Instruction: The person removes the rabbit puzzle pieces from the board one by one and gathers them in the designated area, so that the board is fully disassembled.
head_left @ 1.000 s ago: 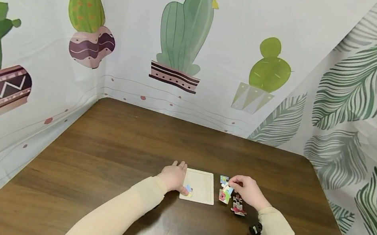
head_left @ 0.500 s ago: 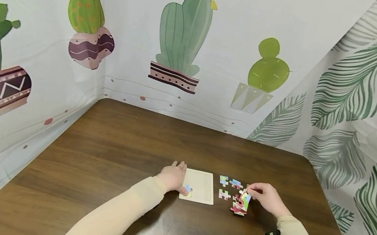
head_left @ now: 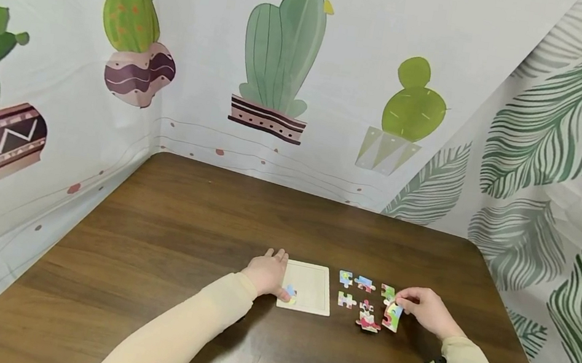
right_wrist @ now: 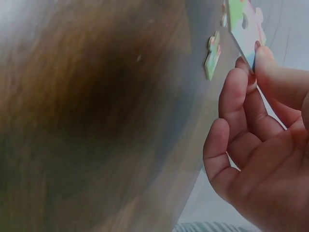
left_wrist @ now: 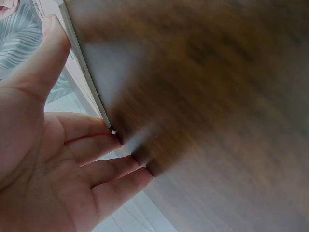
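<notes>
My left hand lies along the left side of a pale puzzle tray, fingers straight. Its thumb reaches over the rim to a blue-and-yellow puzzle piece in the tray's lower left corner. In the left wrist view, the fingertips of the left hand meet the table by the tray's edge. My right hand pinches a colourful puzzle piece between thumb and fingers, to the right of the loose pieces. The right wrist view shows that pinched piece tilted, held at one corner.
Several loose pieces lie right of the tray: a blue one, a blue-red one, a pale one, a green one and a red-white one. Wooden table surrounds them; a patterned cloth hangs behind.
My right hand has moved rightward with the pinched puzzle piece, uncovering loose pieces that it overlapped earlier. The left hand and the tray have stayed in place.
</notes>
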The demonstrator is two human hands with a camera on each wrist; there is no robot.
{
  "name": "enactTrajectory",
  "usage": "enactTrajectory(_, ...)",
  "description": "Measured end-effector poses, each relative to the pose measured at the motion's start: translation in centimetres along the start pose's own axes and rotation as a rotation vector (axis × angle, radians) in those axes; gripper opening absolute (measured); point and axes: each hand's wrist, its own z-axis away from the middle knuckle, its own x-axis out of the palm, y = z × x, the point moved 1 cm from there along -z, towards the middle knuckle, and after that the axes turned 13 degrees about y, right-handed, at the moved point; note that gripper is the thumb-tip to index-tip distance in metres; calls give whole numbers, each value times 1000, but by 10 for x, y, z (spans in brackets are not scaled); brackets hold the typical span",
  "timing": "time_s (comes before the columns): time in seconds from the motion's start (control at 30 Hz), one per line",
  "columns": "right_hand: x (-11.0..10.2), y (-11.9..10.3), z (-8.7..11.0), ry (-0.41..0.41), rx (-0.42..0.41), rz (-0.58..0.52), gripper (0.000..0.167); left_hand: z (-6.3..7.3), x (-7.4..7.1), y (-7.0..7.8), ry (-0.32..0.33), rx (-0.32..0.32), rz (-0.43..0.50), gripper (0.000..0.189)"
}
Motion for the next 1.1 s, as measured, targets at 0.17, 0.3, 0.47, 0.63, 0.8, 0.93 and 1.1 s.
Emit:
enactTrajectory(0.17,1,4,0,-6,13,56,8,2,-2,0,-4,1,-4,102)
enactTrajectory(0.3,7,5,-2,7,-23,136,5,2,-1,0,-4,0,-9,102)
enactTrajectory(0.47,13,3,-5,19,-49,189,6,0,2,-1,-7,3,-12,102)
enactTrajectory(0.63,15,1,-6,19,-38,194,5,1,1,0,-15,6,-10,102)
enactTrajectory(0.8,16,1,-5,17,-21,190,7,1,0,0,-19,0,-11,103)
enactTrajectory(0.93,15,2,-4,19,-14,176,10,-4,4,-1,-38,-12,-23,103)
enactTrajectory(1.1,14,0,-3,21,-24,159,7,-12,18,-4,-28,-4,-39,106)
